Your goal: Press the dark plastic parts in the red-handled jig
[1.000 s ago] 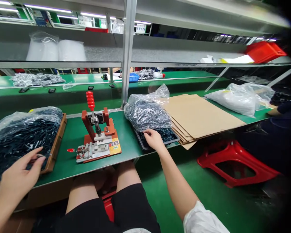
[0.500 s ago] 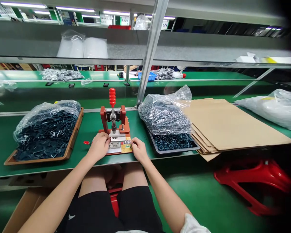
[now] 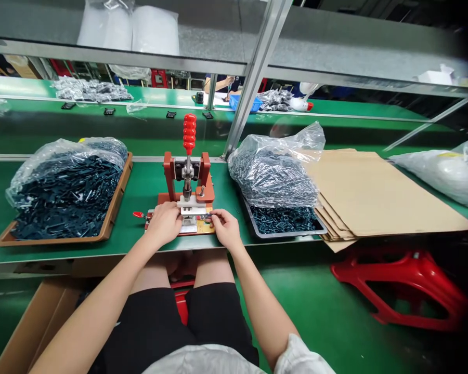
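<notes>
A toggle clamp press with a red ribbed handle (image 3: 189, 134) stands upright on the bench, its brown frame (image 3: 168, 176) around a pale metal block (image 3: 193, 204). At the left side of that block, my left hand (image 3: 164, 224) has its fingers curled in against the fixture; what they hold, if anything, is hidden. My right hand (image 3: 226, 228) is closed at the right side, thumb and forefinger pinching a small dark part (image 3: 207, 215) that reaches toward the block. Left of the fixture a small red lever tip (image 3: 138, 214) sticks out.
A brown tray (image 3: 117, 208) heaped with dark flat parts lies at left. On the right stand a dark tray (image 3: 257, 226) of small parts under a plastic bag (image 3: 276, 174), then stacked cardboard sheets (image 3: 390, 192). A red stool (image 3: 398, 285) is below. Someone's arm shows behind the far bench.
The camera view has tilted down. My right hand has shifted slightly at the fixture's right side, and a small dark part now shows at its fingertips. My left hand stays at the block.
</notes>
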Demonstrator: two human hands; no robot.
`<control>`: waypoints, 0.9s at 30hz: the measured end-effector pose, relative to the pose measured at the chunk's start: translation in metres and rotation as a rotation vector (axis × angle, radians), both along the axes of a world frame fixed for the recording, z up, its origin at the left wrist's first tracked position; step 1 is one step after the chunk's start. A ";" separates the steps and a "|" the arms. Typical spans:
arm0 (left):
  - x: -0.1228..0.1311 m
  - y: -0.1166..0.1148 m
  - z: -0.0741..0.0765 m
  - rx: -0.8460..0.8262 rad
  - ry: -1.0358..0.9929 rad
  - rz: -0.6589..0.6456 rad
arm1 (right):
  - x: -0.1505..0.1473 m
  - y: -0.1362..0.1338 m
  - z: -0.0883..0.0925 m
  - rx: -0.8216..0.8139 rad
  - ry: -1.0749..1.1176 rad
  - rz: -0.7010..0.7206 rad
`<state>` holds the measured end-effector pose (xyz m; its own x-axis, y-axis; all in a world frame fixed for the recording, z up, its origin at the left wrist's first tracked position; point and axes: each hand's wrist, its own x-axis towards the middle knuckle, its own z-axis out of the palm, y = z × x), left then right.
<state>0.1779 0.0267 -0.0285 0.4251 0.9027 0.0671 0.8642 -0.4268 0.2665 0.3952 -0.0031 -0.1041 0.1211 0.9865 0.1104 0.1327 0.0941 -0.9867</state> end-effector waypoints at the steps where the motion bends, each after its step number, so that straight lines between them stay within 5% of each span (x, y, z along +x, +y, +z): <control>1: 0.001 0.001 0.000 -0.010 0.010 -0.011 | 0.000 -0.001 0.000 0.011 -0.036 -0.004; 6: 0.008 0.001 0.000 -0.024 0.054 0.052 | 0.001 -0.003 0.004 0.083 -0.205 -0.040; 17: 0.003 0.010 -0.003 -0.067 -0.013 0.112 | -0.003 -0.002 -0.001 0.050 -0.140 0.025; 22: -0.008 0.014 0.001 -0.141 -0.007 -0.052 | -0.023 0.010 0.015 0.236 -0.318 0.133; 27: -0.014 0.016 0.001 -0.146 -0.049 -0.084 | -0.044 0.019 0.019 0.201 -0.329 0.186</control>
<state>0.1643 0.0427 -0.0277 0.4987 0.8659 -0.0397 0.8118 -0.4505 0.3716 0.3514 0.0156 -0.0853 -0.1304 0.9430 0.3062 0.3995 0.3327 -0.8542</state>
